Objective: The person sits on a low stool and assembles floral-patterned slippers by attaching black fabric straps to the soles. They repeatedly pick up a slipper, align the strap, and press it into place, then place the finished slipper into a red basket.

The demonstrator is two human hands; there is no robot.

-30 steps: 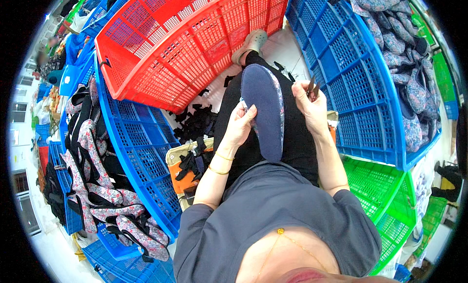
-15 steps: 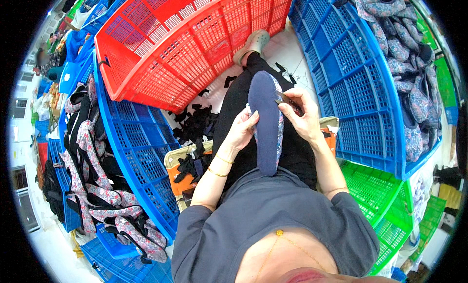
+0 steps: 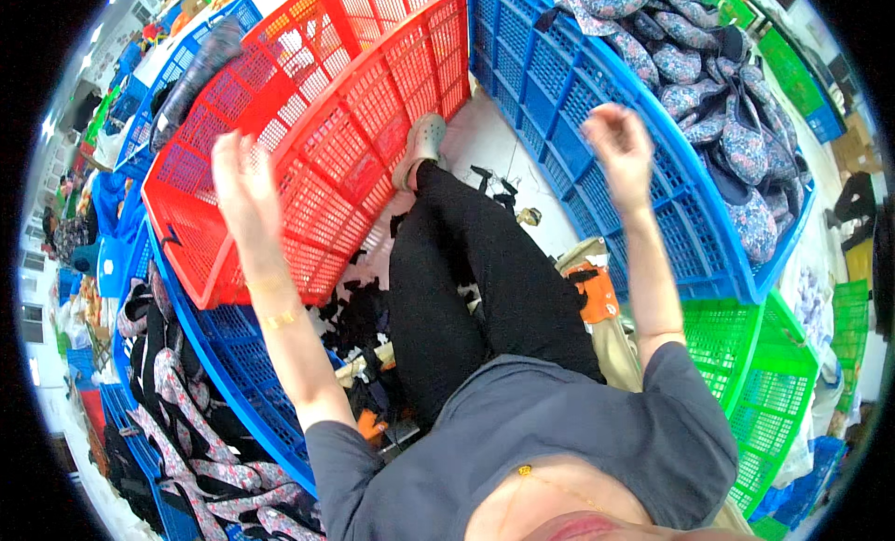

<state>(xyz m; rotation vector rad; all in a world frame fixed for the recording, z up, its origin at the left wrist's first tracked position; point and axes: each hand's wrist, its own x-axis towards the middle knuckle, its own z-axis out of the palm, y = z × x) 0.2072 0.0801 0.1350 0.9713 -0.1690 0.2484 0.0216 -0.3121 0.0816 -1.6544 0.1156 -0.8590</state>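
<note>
My left hand is raised over the near wall of the red crate, its fingers apart with nothing in them, smeared by motion. Beyond it, a blurred dark patterned slipper appears above the crate's far left edge; whether it touches anything I cannot tell. My right hand is up in front of the blue crate on the right, fingers curled in; what they hold, if anything, is hidden. That blue crate is heaped with blue floral slippers.
Pink floral slippers fill another blue crate at my left. Black scraps litter the floor by my legs. A green crate stands at my right, near an orange and beige thing beside my thigh.
The floral slipper with the navy sole has left my hands above my lap. My hands have parted, left toward the red crate, right up and outward. The view has shifted.
</note>
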